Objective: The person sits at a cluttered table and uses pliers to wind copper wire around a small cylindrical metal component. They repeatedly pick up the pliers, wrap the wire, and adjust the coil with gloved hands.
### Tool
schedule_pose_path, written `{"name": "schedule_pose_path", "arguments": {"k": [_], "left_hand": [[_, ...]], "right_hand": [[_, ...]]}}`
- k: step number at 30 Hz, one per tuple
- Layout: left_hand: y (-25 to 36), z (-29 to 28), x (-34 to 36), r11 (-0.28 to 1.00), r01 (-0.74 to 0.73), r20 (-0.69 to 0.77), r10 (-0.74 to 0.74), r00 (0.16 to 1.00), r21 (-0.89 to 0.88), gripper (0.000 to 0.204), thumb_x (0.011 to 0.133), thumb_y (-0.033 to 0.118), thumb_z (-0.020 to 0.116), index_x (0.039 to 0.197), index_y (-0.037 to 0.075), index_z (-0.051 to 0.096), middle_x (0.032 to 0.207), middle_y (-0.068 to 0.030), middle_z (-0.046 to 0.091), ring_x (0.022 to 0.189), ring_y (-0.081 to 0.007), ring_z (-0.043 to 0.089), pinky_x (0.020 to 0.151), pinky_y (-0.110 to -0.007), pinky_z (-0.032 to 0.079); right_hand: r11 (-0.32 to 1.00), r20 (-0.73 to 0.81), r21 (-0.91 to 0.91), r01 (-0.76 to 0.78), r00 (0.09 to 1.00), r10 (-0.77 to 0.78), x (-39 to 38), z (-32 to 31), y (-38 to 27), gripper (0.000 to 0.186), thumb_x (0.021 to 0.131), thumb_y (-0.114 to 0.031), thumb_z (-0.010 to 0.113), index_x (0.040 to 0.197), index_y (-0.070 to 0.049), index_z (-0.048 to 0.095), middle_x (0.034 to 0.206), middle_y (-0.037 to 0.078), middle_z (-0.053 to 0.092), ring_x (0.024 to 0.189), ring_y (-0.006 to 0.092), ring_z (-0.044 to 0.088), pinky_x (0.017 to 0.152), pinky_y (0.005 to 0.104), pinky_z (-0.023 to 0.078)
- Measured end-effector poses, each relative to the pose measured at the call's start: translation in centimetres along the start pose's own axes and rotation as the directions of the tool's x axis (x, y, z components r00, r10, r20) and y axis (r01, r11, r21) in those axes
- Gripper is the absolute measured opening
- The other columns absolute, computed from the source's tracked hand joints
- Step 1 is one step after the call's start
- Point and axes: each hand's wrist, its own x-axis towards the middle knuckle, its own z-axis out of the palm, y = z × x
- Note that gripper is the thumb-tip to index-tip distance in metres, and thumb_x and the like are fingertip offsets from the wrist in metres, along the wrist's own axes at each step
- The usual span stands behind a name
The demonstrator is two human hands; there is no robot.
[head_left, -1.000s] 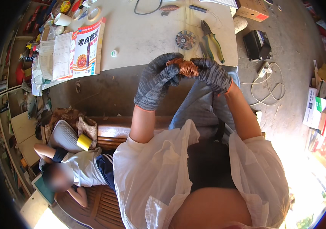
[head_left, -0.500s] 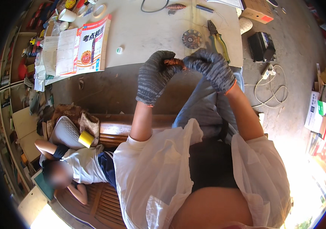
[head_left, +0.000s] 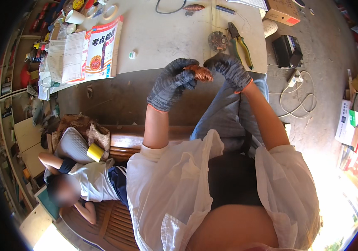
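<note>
My left hand (head_left: 169, 87), in a grey knit glove, grips a bundle of coiled copper wire (head_left: 202, 74) above the near edge of the pale table (head_left: 162, 42). My right hand (head_left: 228, 72), gloved the same way, is pinched just right of the bundle; what its fingertips hold, if anything, is hidden. Beyond them lie a round metal disc with copper parts (head_left: 218, 41) and green-handled pliers (head_left: 241, 48). A dark cylinder with a thin lead (head_left: 224, 9) is farther back.
Books and papers (head_left: 100, 51) and clutter cover the table's left. On the floor right are a black box (head_left: 287, 51), a power strip with cable (head_left: 294, 78) and a cardboard box (head_left: 281, 10). A person (head_left: 89, 180) lies on the wooden bench at lower left, near a yellow cylinder (head_left: 96, 152).
Since half a second ago my right hand has drawn slightly up and right, exposing more of the copper bundle, which my left hand still holds. The disc now appears farther right.
</note>
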Motion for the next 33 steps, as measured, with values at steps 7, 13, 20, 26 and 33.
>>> {"name": "schedule_pose_path", "arguments": {"k": [7, 13, 20, 26, 33], "left_hand": [[-2.1, -2.1, 1.7, 0.535, -0.108, -0.08, 0.316, 0.945, 0.838, 0.025, 0.075, 0.001, 0.069, 0.098, -0.001, 0.059, 0.088, -0.0099, 0.063, 0.077, -0.0148, 0.059, 0.071, -0.026, 0.05], [-3.5, -2.0, 3.3, 0.915, -0.211, -0.289, 0.317, 0.903, 0.345, 0.032, 0.076, 0.004, 0.07, 0.104, 0.0, 0.055, 0.089, -0.0089, 0.061, 0.072, -0.0158, 0.059, 0.063, -0.026, 0.051], [-4.0, -2.9, 3.3, 0.996, -0.079, -0.227, 0.066, 0.972, -0.051, 0.034, 0.081, 0.015, 0.067, 0.109, -0.002, 0.057, 0.091, -0.0081, 0.063, 0.065, -0.009, 0.052, 0.06, -0.021, 0.046], [-3.7, -2.5, 3.3, 0.993, -0.057, -0.194, 0.037, 0.98, -0.1, 0.037, 0.083, 0.016, 0.065, 0.113, -0.004, 0.055, 0.099, -0.0088, 0.063, 0.068, -0.0094, 0.055, 0.061, -0.02, 0.049], [-4.0, -3.0, 3.5, 0.997, -0.058, -0.217, 0.047, 0.975, -0.045, 0.033, 0.083, 0.009, 0.064, 0.113, -0.002, 0.056, 0.098, -0.0097, 0.063, 0.075, -0.0157, 0.063, 0.063, -0.022, 0.054]], "right_hand": [[0.956, -0.084, -0.273, 0.103, 0.988, -0.13, 0.8, 1.4, -3.6, 0.013, 0.08, -0.008, 0.062, 0.091, -0.003, 0.067, 0.085, 0.01, 0.065, 0.081, 0.0215, 0.061, 0.075, 0.0313, 0.048], [0.768, -0.026, -0.58, 0.27, 0.937, -0.349, -1.2, 2.9, -4.1, 0.014, 0.073, -0.019, 0.069, 0.084, -0.011, 0.069, 0.076, 0.008, 0.063, 0.075, 0.0265, 0.058, 0.074, 0.0383, 0.046], [0.782, 0.055, -0.547, 0.299, 0.945, -0.322, -1.0, 1.9, -0.7, 0.012, 0.076, -0.015, 0.064, 0.086, -0.014, 0.07, 0.079, 0.006, 0.063, 0.079, 0.0262, 0.057, 0.077, 0.0378, 0.045], [0.839, 0.093, -0.481, 0.255, 0.966, -0.241, -1.0, 1.9, -0.1, 0.014, 0.077, -0.014, 0.064, 0.09, -0.012, 0.069, 0.081, 0.009, 0.064, 0.079, 0.0272, 0.058, 0.077, 0.0379, 0.046], [0.915, 0.069, -0.35, 0.201, 0.98, -0.188, -1.1, 1.8, 0.0, 0.019, 0.079, -0.007, 0.062, 0.097, -0.007, 0.067, 0.091, 0.013, 0.064, 0.084, 0.0281, 0.059, 0.078, 0.0366, 0.047]]}}
